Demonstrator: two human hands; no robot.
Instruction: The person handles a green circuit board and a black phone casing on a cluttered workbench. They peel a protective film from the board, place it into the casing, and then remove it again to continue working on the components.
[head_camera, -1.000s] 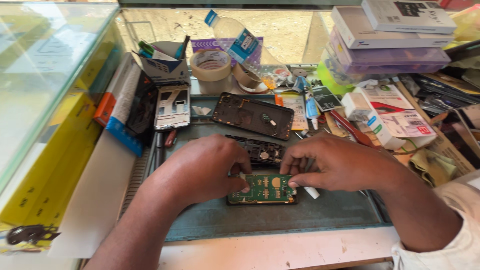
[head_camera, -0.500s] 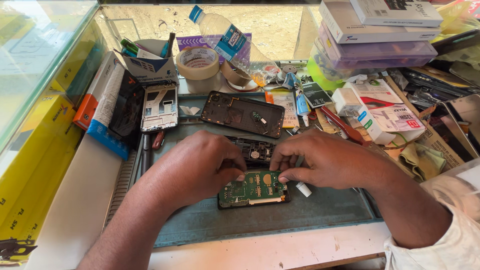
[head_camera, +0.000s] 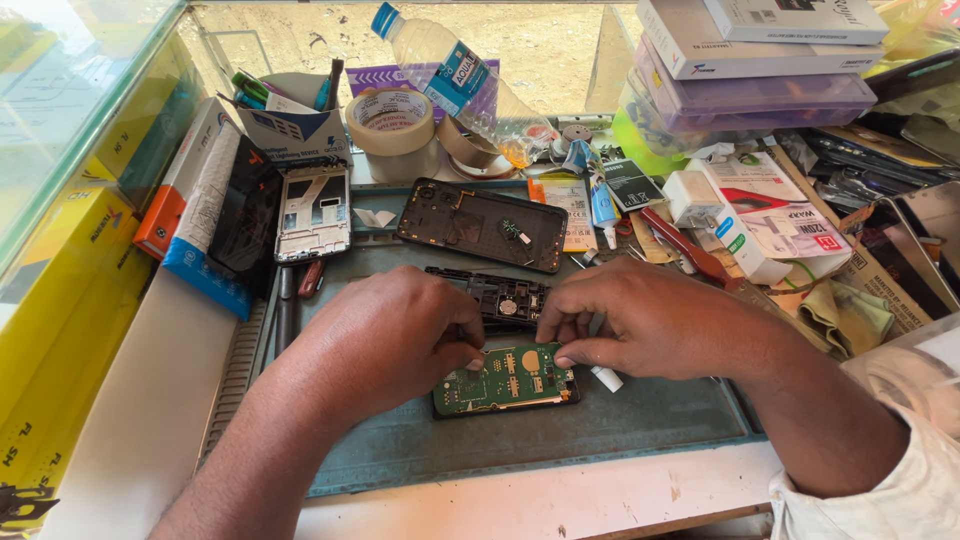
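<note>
Fingertips of the left hand (head_camera: 385, 335) press on the left end of a small green printed circuit board (head_camera: 507, 378); the hand is loosely curled, fingers bent, pinching the board edge. The right hand (head_camera: 650, 320) holds the board's upper right corner between thumb and forefinger, its other fingers narrow and folded. A short white cylindrical piece (head_camera: 606, 378) lies just beside the right thumb. The board lies flat on a worn blue-green work mat (head_camera: 620, 420) near the front of the desk (head_camera: 560, 500). Just behind the board, partly hidden by both hands, sits a black plastic phone frame (head_camera: 505, 297). Farther back lies a dark rectangular phone back housing (head_camera: 483, 224), and to its left a silver phone chassis (head_camera: 313, 212). A roll of beige adhesive tape (head_camera: 391, 122) and a clear plastic bottle with a blue cap (head_camera: 460, 85) stand against the rear. Stacked flat boxes (head_camera: 750, 60) occupy the right rear corner.
</note>
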